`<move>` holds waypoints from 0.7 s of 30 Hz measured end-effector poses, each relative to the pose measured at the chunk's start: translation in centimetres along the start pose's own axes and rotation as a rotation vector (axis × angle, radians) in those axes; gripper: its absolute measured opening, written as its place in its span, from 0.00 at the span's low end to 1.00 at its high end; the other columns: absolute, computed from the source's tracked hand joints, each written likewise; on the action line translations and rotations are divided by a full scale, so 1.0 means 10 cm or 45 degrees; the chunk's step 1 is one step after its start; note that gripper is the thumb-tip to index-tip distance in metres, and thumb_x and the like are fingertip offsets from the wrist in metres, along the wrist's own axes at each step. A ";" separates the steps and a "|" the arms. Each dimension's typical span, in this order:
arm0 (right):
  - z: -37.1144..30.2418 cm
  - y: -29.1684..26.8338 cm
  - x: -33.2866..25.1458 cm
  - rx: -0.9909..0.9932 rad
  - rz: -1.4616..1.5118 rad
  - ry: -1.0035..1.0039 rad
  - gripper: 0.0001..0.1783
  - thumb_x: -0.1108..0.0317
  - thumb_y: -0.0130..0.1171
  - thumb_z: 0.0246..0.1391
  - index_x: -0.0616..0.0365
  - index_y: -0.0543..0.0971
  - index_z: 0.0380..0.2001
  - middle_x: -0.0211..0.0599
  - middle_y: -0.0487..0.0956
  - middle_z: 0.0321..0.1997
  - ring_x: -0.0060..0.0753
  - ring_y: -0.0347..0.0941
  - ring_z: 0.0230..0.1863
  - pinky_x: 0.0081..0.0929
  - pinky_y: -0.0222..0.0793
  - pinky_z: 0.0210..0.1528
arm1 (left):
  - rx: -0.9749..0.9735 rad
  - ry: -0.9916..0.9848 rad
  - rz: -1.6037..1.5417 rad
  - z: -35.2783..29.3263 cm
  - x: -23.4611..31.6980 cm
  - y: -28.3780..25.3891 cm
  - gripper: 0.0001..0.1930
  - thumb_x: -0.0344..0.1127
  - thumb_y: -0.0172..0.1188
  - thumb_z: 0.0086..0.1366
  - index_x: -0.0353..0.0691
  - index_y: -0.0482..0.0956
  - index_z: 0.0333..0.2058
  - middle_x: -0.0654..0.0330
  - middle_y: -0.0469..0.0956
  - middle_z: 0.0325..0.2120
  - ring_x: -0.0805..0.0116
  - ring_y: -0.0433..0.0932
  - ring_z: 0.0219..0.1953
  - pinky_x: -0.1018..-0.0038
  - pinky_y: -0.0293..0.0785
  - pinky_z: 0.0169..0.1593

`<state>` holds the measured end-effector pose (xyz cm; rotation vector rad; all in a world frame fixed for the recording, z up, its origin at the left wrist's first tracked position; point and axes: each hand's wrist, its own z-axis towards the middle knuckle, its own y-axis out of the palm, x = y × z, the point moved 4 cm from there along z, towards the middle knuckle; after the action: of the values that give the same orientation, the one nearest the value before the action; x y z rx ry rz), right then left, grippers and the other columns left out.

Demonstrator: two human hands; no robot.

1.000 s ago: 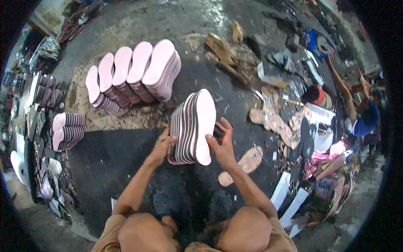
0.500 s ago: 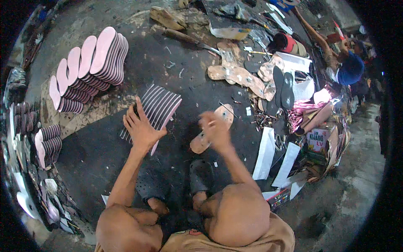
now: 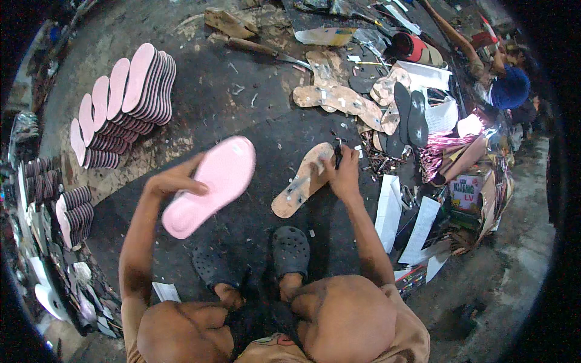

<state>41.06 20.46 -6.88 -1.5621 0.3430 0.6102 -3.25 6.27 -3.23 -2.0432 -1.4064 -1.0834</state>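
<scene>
My left hand [image 3: 178,180] is closed on a stack of pink insoles, thumb across the top one [image 3: 227,163]. That pink face is turned up toward me, so the layers below it are hidden. To the right, on the dark mat, lies a tan insole-shaped template [image 3: 296,192] with dark spots. My right hand [image 3: 345,175] reaches to the template's far end, its fingers bent around a small dark tool [image 3: 338,151] whose exact kind is unclear.
Leaning stacks of pink-and-black insoles [image 3: 138,78] stand at the far left, smaller stacks [image 3: 75,212] nearer. A wooden-handled tool [image 3: 254,48], more templates [image 3: 339,100], black soles [image 3: 416,118], scraps and white strips [image 3: 387,206] lie right and beyond. Another person's arm [image 3: 451,30] shows upper right.
The stack in my left hand has turned from showing its striped edges to showing its pink top. My right hand has moved right, from above the template to the dark tool at its far end.
</scene>
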 end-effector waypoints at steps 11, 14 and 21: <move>-0.48 -0.10 0.54 0.003 0.472 0.376 0.40 0.59 0.85 0.50 0.65 0.75 0.59 0.51 0.86 0.51 0.41 0.84 0.48 0.38 0.80 0.54 | -0.168 -0.259 0.075 0.21 0.20 0.26 0.63 0.57 0.84 0.51 0.36 0.63 0.80 0.43 0.70 0.73 0.47 0.69 0.74 0.57 0.62 0.78; -0.62 -0.19 0.53 0.001 0.545 0.436 0.40 0.59 0.85 0.49 0.65 0.78 0.62 0.49 0.86 0.53 0.38 0.84 0.49 0.35 0.79 0.55 | -0.196 -0.199 0.057 0.22 0.24 0.29 0.61 0.54 0.84 0.53 0.33 0.62 0.79 0.44 0.74 0.71 0.51 0.72 0.72 0.60 0.64 0.77; -0.48 -0.70 0.72 0.116 -0.088 0.185 0.27 0.61 0.79 0.55 0.63 0.84 0.54 0.49 0.86 0.48 0.50 0.83 0.51 0.44 0.78 0.56 | -0.155 -0.234 0.222 0.09 0.04 0.21 0.62 0.52 0.86 0.52 0.34 0.61 0.80 0.43 0.69 0.74 0.47 0.68 0.76 0.57 0.60 0.79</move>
<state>51.62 17.45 -5.23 -1.5275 0.4191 0.4228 -0.95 6.35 -3.33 -2.3554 -1.2438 -0.9496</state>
